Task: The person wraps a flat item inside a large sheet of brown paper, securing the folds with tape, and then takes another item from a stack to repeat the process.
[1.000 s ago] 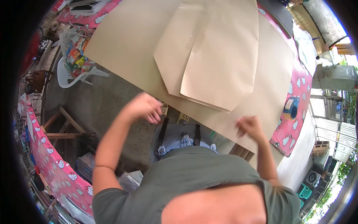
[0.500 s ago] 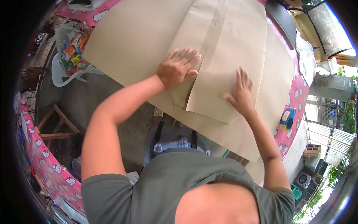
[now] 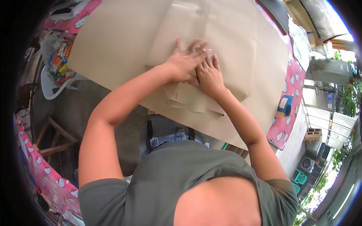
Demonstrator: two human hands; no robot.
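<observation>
Seen from above, the left hand point(image 3: 186, 60) and right hand point(image 3: 209, 73) are pressed flat, side by side and touching, on a folded brown paper piece point(image 3: 222, 45) in the upper middle of the frame. Neither grip is closed; fingers are spread, nothing is grasped. The piece lies on a larger brown sheet point(image 3: 113, 41) covering a pink-clothed desk point(image 3: 281, 128). The sheet overhangs the near edge, so uneven pressure could likely slide it or skew the fold. A blue tape dispenser point(image 3: 284, 104) sits at right.
</observation>
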